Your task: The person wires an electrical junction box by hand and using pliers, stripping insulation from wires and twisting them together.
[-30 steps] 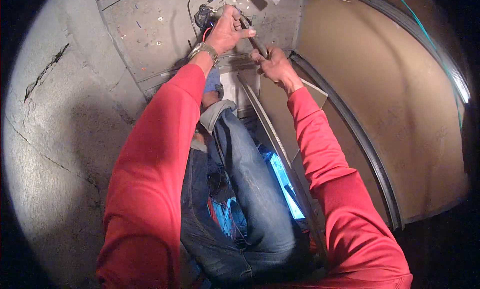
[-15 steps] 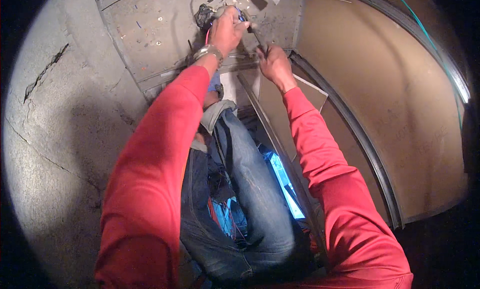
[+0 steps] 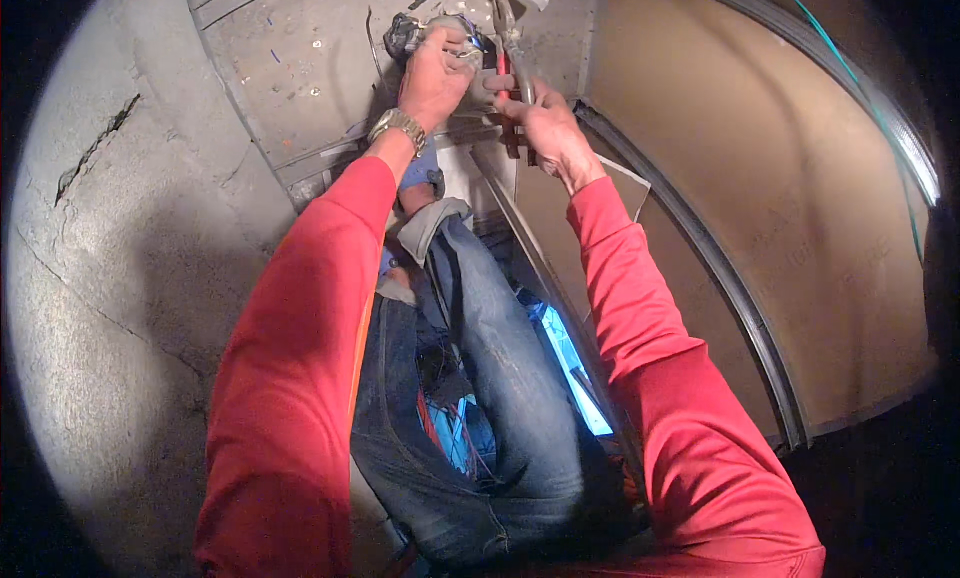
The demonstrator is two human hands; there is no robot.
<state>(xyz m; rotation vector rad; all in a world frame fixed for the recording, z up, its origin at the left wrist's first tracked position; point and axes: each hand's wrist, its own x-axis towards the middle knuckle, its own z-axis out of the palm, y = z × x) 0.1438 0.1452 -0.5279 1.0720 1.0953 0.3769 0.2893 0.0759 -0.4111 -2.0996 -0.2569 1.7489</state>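
Observation:
My left hand [image 3: 433, 83] is closed round a light-coloured piece with thin wires, beside a dark crumpled bundle [image 3: 403, 33] on the grimy panel at the top; exactly what its fingertips pinch is too small to make out. Just to its right, my right hand [image 3: 548, 128] is wrapped round metal pliers with red on the handle [image 3: 504, 23], held upright with their head toward the top of the view, next to the wires.
Cracked concrete [image 3: 120, 298] lies to the left. A brown board [image 3: 760, 178] with a curved-looking metal channel [image 3: 720, 268] fills the right. A green cord [image 3: 840, 58] runs along the far right. My jeans-clad legs [image 3: 500, 358] bend below, beside a blue-lit gap [image 3: 570, 368].
The pliers have swung more upright and now show their head and red handle clearly. My left hand has moved slightly left and down.

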